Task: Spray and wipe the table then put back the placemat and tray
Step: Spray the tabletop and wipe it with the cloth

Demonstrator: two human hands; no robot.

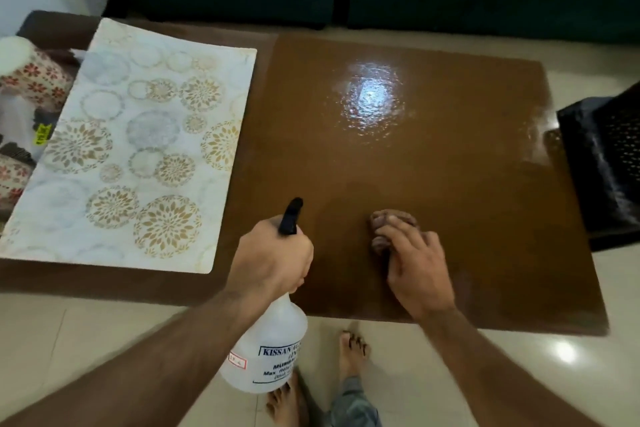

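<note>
Brown table (pixel 433 166) is bare; my left hand (pixel 273 256) grips the sprayer (pixel 268 347) off its edge, right hand (pixel 412 263) presses the cloth (pixel 382 222) flat, mat (pixel 128 146) parked further left so it stays dry

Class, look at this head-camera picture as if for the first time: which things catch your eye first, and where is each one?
First comes the bright wet glare on the brown table, toward its far middle. Next, the white placemat with gold and grey circles, lying on the left. In front, the left hand grips a clear spray bottle at the table's near edge, while the right hand presses a brownish cloth on the tabletop.
</note>
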